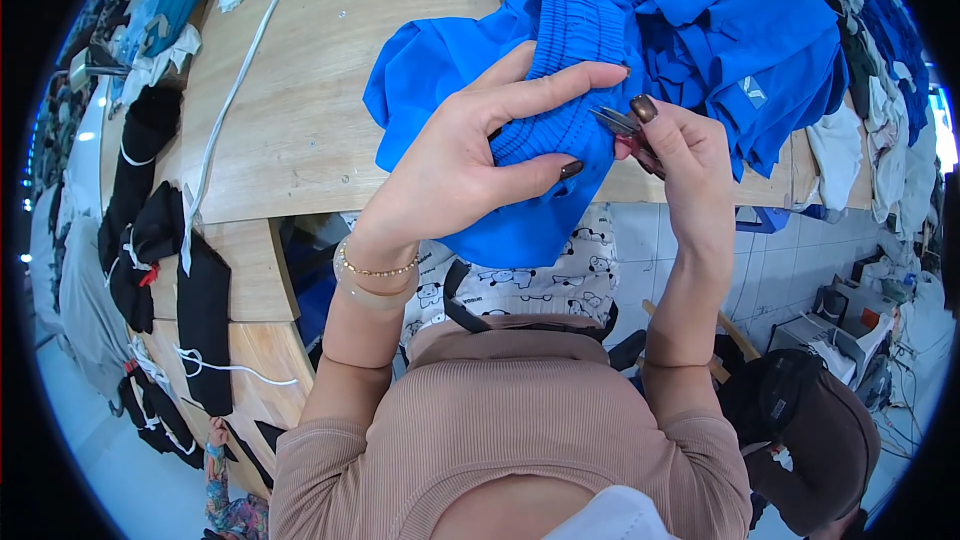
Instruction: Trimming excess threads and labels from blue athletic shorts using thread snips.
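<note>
A bright blue garment (425, 65) with a gathered elastic waistband (580, 35) lies over the front edge of the table, and part of it hangs down. My left hand (450, 165) holds it at the waistband, thumb and forefinger spread along the gathers; the cloth hides its other fingers. Small thread snips (613, 121) are gripped in my right hand (697, 155). Their metal tips point left and lie right against the waistband, near my left fingertips. Whether a thread is between the blades is too small to tell.
More blue garments (740, 10) are heaped at the back right. A white cord (235, 90) crosses the wooden table (310, 110) on the left. Black cloth pieces (203, 330) with white cords hang at the left edge. A person (820, 440) is bent over at the lower right.
</note>
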`<state>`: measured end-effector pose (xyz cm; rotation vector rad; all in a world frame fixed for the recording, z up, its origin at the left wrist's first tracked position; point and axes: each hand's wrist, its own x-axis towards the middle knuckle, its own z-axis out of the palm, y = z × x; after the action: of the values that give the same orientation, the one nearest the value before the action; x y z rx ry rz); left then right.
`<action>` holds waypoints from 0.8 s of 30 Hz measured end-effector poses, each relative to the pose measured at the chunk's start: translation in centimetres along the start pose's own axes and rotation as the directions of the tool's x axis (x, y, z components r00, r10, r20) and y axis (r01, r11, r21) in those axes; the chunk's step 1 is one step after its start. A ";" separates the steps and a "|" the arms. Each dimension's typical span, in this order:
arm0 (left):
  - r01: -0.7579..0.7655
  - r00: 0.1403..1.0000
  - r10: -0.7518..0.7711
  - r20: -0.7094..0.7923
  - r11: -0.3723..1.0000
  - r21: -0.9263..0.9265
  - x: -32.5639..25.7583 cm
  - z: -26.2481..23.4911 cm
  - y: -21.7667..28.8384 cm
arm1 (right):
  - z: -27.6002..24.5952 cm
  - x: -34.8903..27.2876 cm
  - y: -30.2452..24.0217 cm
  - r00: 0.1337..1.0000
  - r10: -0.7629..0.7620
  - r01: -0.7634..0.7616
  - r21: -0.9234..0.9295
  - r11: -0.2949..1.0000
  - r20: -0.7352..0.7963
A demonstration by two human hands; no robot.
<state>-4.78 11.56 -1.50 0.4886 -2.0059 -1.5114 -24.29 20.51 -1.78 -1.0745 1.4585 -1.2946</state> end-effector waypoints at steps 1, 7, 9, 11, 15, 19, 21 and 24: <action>0.000 1.000 0.000 0.000 1.000 0.001 0.0 0.0 0.0 | 0.0 0.1 0.1 1.000 -0.001 0.001 0.001 1.000 0.001; -0.029 1.000 0.029 0.009 0.999 0.015 0.1 -0.2 0.3 | 0.1 0.4 0.3 0.998 -0.010 0.009 0.012 1.000 0.062; -0.014 1.000 0.014 0.012 1.000 0.008 0.1 -0.1 0.1 | -0.1 0.5 0.9 0.997 0.002 -0.003 0.014 1.000 0.073; -0.020 1.000 0.020 0.009 1.000 0.001 0.1 -0.1 0.1 | 0.1 0.6 1.0 0.996 0.009 -0.015 0.078 0.997 0.083; -0.024 1.000 0.024 0.018 1.000 0.000 0.2 -0.1 0.4 | -0.2 0.8 1.5 0.990 0.015 -0.042 0.191 0.981 0.142; -0.012 1.000 0.012 0.008 0.999 -0.034 0.2 -0.1 0.4 | -0.1 0.9 1.8 0.990 -0.003 -0.034 0.256 0.966 0.144; -0.033 0.999 0.033 0.012 0.999 -0.010 0.3 -0.1 0.3 | -0.1 0.9 2.0 0.987 0.002 -0.047 0.271 0.962 0.163; -0.046 0.999 0.046 0.019 0.999 -0.015 0.4 0.0 0.3 | 0.0 0.8 2.3 0.987 0.002 -0.056 0.323 0.945 0.164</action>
<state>-5.04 11.40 -1.07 0.4206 -2.0060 -1.5072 -24.59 19.87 -4.12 -0.9094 1.0886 -1.3391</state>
